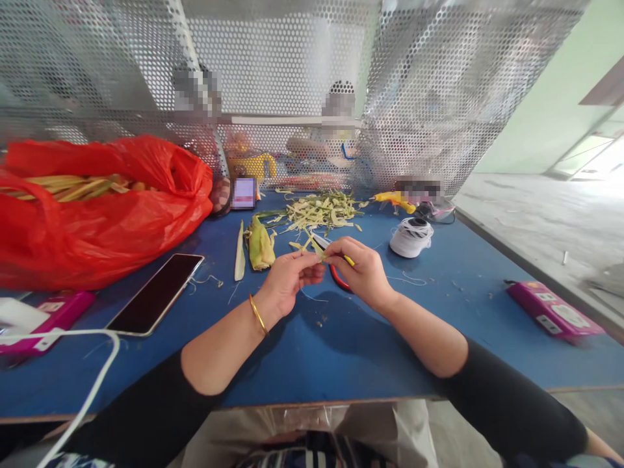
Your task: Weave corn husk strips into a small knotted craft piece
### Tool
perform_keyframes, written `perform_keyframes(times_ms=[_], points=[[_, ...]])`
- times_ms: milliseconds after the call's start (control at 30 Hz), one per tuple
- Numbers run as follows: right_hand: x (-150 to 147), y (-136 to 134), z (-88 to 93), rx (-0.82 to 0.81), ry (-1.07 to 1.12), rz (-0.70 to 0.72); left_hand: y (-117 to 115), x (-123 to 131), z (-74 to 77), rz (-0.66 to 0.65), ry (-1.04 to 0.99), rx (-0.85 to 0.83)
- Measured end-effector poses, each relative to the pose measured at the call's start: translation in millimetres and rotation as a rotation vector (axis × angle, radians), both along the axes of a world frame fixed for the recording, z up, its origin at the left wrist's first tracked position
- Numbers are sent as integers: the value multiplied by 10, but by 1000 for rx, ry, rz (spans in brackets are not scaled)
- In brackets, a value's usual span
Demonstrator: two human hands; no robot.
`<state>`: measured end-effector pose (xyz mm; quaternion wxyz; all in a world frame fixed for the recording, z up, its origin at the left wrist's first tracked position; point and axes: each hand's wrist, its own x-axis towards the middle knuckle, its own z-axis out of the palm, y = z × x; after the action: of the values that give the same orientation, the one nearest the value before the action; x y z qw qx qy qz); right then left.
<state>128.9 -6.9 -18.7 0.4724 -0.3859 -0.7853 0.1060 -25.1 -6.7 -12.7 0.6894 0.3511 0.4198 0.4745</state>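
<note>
My left hand [292,279], with a gold bangle at the wrist, and my right hand [363,270] meet over the middle of the blue table. Between their pinched fingertips is a small pale green strip of corn husk [319,251], partly hidden by the fingers. Under my right hand lie scissors with red and yellow handles [338,279], partly covered. Just beyond is a loose pile of cut husk strips [324,209]. To the left of my left hand rest a folded clump of husk [260,246] and one long, flat husk piece [239,253].
A red plastic bag [160,201] of husks fills the left side, near a dark phone [158,292]. A white thread spool [411,237] and a yellow glue gun [397,200] stand right of the pile. Magenta power strips [553,311] lie toward both sides. Perforated metal panels [277,58] close off the back.
</note>
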Motion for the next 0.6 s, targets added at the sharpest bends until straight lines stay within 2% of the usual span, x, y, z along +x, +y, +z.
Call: perform_keyframes(times_ms=[233, 467, 600], points=[[-15, -15, 14, -65, 19, -1, 12, 27, -31, 66, 29, 105], [-48, 23, -32, -272, 282, -24, 2, 51, -40, 74, 125, 256], [-51, 25, -34, -282, 308, -26, 4, 58, -46, 82, 157, 267]])
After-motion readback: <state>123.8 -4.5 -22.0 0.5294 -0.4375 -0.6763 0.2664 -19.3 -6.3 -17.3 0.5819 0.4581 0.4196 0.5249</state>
